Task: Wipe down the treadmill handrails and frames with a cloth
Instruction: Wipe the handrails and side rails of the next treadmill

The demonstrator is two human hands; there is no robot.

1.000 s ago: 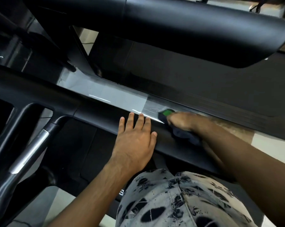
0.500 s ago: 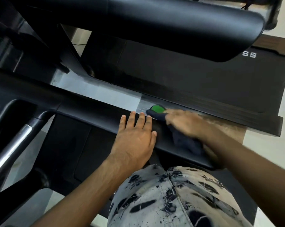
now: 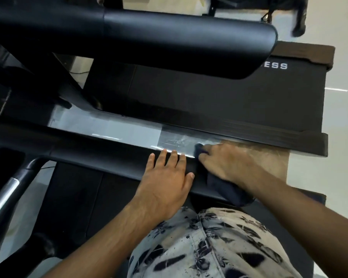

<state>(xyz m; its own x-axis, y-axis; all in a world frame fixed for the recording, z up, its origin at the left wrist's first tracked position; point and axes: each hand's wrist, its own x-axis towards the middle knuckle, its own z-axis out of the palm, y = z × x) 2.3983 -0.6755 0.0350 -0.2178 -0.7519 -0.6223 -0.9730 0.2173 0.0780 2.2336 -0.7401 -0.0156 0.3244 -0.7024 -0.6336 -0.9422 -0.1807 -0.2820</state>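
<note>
**Near handrail** point(image 3: 99, 155): black, running left to right across the view.

**Cloth** point(image 3: 231, 192): dark, bunched on the right stretch of the near handrail. Its tail hangs over the near edge and its tip reaches the glossy side frame point(image 3: 119, 129) beyond.

**Right hand** point(image 3: 223, 163): fingers bent over the cloth, gripping and pressing it down. It is blurred, so likely mid-stroke.

**Left hand** point(image 3: 165, 177): flat on the near handrail just beside the cloth, fingers straight and slightly spread, holding nothing. Presumably a brace for leaning over.

**Far handrail** point(image 3: 169, 37), **belt** point(image 3: 209, 97): neither of the hands touches them.
</note>
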